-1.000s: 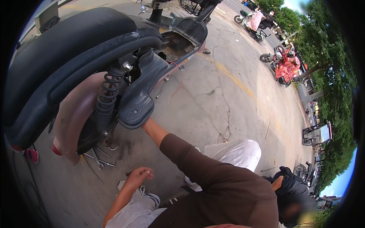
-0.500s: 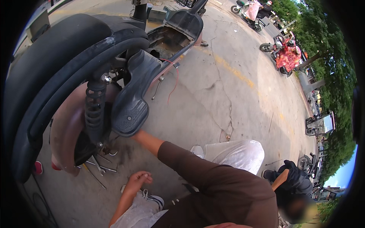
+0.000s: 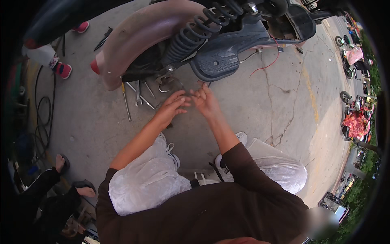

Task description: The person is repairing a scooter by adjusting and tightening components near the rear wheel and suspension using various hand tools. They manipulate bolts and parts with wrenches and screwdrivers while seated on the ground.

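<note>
Both my hands are together low in front of the scooter's rear wheel area. My left hand [image 3: 172, 106] has its fingers loosely curved and apart, their tips near the other hand. My right hand [image 3: 206, 102] is closed in a pinch, and a small dark, thin thing seems to show at its fingertips, too blurred to name. Just beyond them are the scooter's black coil-spring shock absorber [image 3: 191, 34], its dull pink rear fender [image 3: 134, 30] and a black plastic footboard panel [image 3: 217, 63].
On the concrete left of my hands lie an open-ended wrench [image 3: 138, 94], a yellow-handled screwdriver [image 3: 126, 103] and other metal tools. A red wire [image 3: 266, 67] hangs from the scooter. Black hose [image 3: 50, 105] and another person's sandalled foot [image 3: 84, 191] are at left.
My view has swung leftward and down. My right hand, hidden behind the footboard panel before, has come out beside my left hand, which has moved forward toward the scooter.
</note>
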Motion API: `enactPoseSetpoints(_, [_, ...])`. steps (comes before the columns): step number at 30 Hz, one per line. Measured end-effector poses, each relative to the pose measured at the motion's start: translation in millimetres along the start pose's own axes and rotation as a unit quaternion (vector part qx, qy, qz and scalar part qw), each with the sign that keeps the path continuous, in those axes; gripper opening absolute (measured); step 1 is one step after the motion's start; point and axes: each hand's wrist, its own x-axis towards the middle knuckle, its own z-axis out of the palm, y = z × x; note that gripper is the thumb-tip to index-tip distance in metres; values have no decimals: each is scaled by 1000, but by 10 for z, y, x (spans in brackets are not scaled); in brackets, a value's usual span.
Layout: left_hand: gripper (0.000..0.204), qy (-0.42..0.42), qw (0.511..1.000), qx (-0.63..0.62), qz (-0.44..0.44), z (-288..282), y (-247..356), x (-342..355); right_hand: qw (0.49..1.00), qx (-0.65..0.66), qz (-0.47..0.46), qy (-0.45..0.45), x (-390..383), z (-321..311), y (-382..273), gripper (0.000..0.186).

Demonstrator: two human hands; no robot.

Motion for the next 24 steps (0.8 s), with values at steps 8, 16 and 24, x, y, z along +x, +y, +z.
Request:
enactPoseSetpoints(8, [21, 8, 976, -212, 39, -114, -18, 353, 998, 0, 51, 40, 97, -139, -82, 28])
enactPoseSetpoints(16, [25, -8, 966, -252, 64, -201, -101, 440, 996, -34, 73, 35, 73, -105, -13, 24])
enactPoseSetpoints(24, [38, 19, 976, -208, 63, -266, -29, 490, 997, -69, 39, -4, 93, -108, 149, 25])
